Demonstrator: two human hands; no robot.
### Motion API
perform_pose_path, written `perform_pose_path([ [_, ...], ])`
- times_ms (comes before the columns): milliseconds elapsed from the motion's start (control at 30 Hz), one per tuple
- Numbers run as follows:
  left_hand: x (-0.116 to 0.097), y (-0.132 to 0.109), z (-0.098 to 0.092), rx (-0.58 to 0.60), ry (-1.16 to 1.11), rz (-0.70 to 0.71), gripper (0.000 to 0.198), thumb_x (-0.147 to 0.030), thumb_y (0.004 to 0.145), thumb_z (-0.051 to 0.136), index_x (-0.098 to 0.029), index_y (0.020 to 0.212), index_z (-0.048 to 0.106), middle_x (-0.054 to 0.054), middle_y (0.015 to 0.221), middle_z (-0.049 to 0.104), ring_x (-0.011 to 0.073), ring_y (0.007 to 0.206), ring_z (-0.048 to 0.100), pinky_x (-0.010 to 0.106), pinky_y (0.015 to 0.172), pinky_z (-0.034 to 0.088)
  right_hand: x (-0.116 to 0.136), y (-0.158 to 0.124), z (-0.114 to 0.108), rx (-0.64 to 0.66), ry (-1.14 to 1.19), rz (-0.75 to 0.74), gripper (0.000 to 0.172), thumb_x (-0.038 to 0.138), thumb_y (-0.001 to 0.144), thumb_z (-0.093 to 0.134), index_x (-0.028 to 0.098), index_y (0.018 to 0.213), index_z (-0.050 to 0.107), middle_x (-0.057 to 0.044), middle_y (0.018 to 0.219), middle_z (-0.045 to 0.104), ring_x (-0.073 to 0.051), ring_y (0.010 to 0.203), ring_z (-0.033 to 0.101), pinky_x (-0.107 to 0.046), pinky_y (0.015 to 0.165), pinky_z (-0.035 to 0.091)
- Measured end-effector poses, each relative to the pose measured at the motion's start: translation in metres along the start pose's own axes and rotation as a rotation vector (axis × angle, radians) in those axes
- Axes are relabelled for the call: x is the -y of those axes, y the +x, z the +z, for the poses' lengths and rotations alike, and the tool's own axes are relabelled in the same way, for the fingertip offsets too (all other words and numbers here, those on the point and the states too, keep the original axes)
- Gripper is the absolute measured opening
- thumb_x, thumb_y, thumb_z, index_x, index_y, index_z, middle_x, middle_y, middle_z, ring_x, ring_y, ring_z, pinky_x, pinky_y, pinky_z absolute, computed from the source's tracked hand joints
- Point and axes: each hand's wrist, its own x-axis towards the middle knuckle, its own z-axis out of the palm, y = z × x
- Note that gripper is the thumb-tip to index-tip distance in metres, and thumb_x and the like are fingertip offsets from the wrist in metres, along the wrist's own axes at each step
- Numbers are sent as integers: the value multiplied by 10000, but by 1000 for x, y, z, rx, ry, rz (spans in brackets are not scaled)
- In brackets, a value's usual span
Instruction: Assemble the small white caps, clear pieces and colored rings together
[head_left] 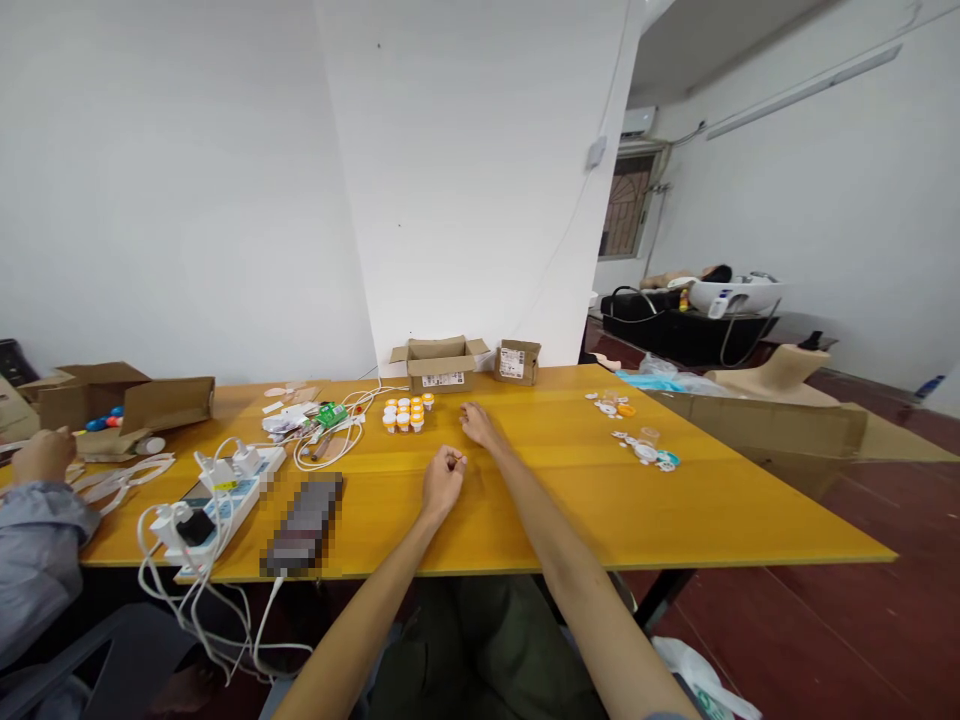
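My left hand is above the near middle of the wooden table, closed with the fingers curled in. Whatever is in it, if anything, is hidden. Farther forward, my right hand has its fingers loosely bent and a little apart, pointing left, and nothing shows in them. To its left stands a tight group of small bottles with orange and white caps, a short gap from the fingertips. Behind the hands sit an open cardboard box and a smaller cardboard box.
A white power strip with plugs and cables and a blurred-out phone lie left. Beyond are tangled cables and another open box, beside another person's hand. Small white parts lie scattered on the right.
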Motion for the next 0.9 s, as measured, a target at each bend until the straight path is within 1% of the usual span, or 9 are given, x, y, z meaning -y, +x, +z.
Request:
perform_pose_path([
  [133, 4, 6, 2, 39, 101, -22, 73, -204, 756, 654, -211, 697, 612, -42, 566, 587, 152, 590, 569, 254, 609, 370, 9, 0, -4, 57, -76, -45, 426, 93, 814, 609, 231, 1215, 640, -135, 1256, 652, -277, 1175, 614, -367, 993, 467],
  [233, 7, 9, 2, 64, 151, -24, 84, -213, 776, 647, -210, 696, 621, -26, 592, 607, 159, 605, 573, 258, 616, 371, 26, 4, -1, 99, -113, -71, 558, 89, 829, 586, 257, 1361, 552, -131, 1386, 575, -285, 1195, 608, -381, 987, 462],
  [300, 7, 10, 2, 83, 174, -42, 94, -211, 787, 640, -208, 696, 619, -29, 579, 596, 155, 593, 559, 257, 606, 356, 39, 9, 3, 147, -171, -115, 638, 88, 847, 559, 269, 1452, 467, -133, 1483, 493, -299, 1207, 606, -394, 981, 469],
  [367, 7, 11, 1, 97, 171, -55, 104, -196, 789, 637, -205, 689, 613, -36, 559, 576, 149, 580, 544, 255, 605, 347, 50, 15, 7, 177, -185, -158, 649, 94, 863, 545, 271, 1478, 439, -128, 1545, 427, -304, 1217, 604, -397, 982, 475],
  [433, 7, 11, 0, 116, 155, -62, 107, -194, 792, 640, -205, 690, 611, -41, 549, 564, 146, 576, 542, 254, 600, 342, 57, 22, 11, 182, -166, -188, 610, 90, 875, 534, 260, 1457, 467, -118, 1555, 420, -294, 1251, 585, -386, 1005, 467],
  [533, 7, 11, -1, 118, 166, -74, 134, -184, 796, 635, -206, 668, 601, -39, 541, 562, 147, 566, 543, 257, 582, 328, 61, 32, 13, 186, -132, -211, 490, 90, 885, 531, 240, 1350, 569, -114, 1448, 543, -268, 1248, 586, -363, 1023, 455],
  [633, 10, 12, 0, 109, 178, -68, 138, -185, 798, 635, -209, 665, 609, -29, 552, 586, 156, 574, 565, 260, 575, 335, 59, 37, 12, 204, -114, -229, 363, 127, 882, 565, 250, 1215, 642, -97, 1289, 655, -260, 1155, 633, -353, 969, 477],
  [800, 15, 20, 6, 95, 200, -37, 114, -190, 782, 649, -218, 672, 644, 2, 612, 658, 173, 614, 604, 265, 586, 371, 51, 41, 12, 201, -76, -203, 276, 206, 846, 653, 268, 1114, 662, -78, 1127, 722, -271, 1037, 667, -335, 858, 489],
  [900, 14, 26, 8, 98, 187, -41, 115, -177, 775, 646, -215, 666, 643, 6, 611, 656, 171, 614, 605, 263, 593, 394, 49, 43, 12, 195, -46, -200, 259, 219, 816, 685, 275, 1069, 665, -55, 1038, 736, -255, 983, 674, -313, 824, 484],
])
